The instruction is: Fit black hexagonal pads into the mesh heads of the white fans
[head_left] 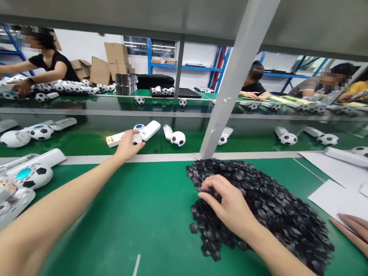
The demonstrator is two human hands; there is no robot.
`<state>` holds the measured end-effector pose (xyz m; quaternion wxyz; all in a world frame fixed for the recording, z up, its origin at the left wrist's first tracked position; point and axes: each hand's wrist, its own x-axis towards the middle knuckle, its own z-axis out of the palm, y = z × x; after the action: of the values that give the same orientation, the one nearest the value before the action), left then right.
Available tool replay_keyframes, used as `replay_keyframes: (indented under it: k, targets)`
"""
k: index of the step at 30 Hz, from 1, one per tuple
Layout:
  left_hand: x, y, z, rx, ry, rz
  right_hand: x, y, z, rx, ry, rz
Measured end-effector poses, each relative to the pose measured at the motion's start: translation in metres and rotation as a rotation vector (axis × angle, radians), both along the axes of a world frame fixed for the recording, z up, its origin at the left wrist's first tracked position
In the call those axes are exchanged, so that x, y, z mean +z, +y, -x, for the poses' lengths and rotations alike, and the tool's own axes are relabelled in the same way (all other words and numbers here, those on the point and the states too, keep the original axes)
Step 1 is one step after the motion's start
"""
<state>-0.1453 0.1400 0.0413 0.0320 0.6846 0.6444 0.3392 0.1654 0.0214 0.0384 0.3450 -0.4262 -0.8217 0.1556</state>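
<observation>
My left hand point(128, 145) reaches over the green conveyor and has its fingers closed on a white soccer-ball device point(151, 130) with a long handle. Another such device point(177, 138) lies just to its right on the belt. Over the left part of a heap of small black pieces point(279, 208) on the green table is my right hand point(226, 201). Its thumb and index finger are close together at the tips, and whatever may be between them is too small to make out.
A grey post point(236, 68) rises between my hands. White devices fill a tray point(25, 201) at the left. Another person's hand point(363, 236) rests by white sheets point(347, 202) at the right. Several people sit across the conveyor point(106, 115).
</observation>
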Motion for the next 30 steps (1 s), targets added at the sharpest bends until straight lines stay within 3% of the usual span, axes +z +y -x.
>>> replay_keyframes:
  k: [2,4,8,11,14,17,20,23,27,30]
  targets:
    - [0.001,0.027,-0.012,0.005,0.059,-0.033,-0.002,0.0,-0.001,-0.01,-0.058,0.012]
    - [0.002,0.046,-0.038,-0.069,0.127,-0.046,-0.001,-0.001,-0.003,-0.045,-0.156,0.029]
    - [0.0,0.069,-0.112,-0.312,0.277,0.027,-0.002,-0.007,-0.006,-0.094,-0.409,0.105]
    - [-0.007,0.09,-0.158,-0.359,0.379,0.133,-0.01,-0.007,-0.006,-0.114,-0.485,0.134]
    - [-0.012,0.111,-0.181,-0.384,0.473,0.216,-0.023,-0.004,-0.008,-0.116,-0.486,0.117]
    - [-0.01,0.12,-0.186,-0.424,0.53,0.26,-0.032,-0.001,-0.012,-0.105,-0.49,0.073]
    - [0.004,0.108,-0.178,-0.478,0.527,0.232,-0.035,-0.001,-0.014,-0.085,-0.485,0.03]
    - [0.029,0.068,-0.151,-0.55,0.495,0.164,-0.034,0.0,-0.015,-0.075,-0.484,-0.02]
    - [0.056,-0.025,-0.076,-0.666,0.505,0.147,-0.036,0.001,-0.018,-0.059,-0.463,-0.117]
    - [0.057,-0.102,-0.002,-0.679,0.526,0.268,-0.045,0.004,-0.023,-0.04,-0.406,-0.178]
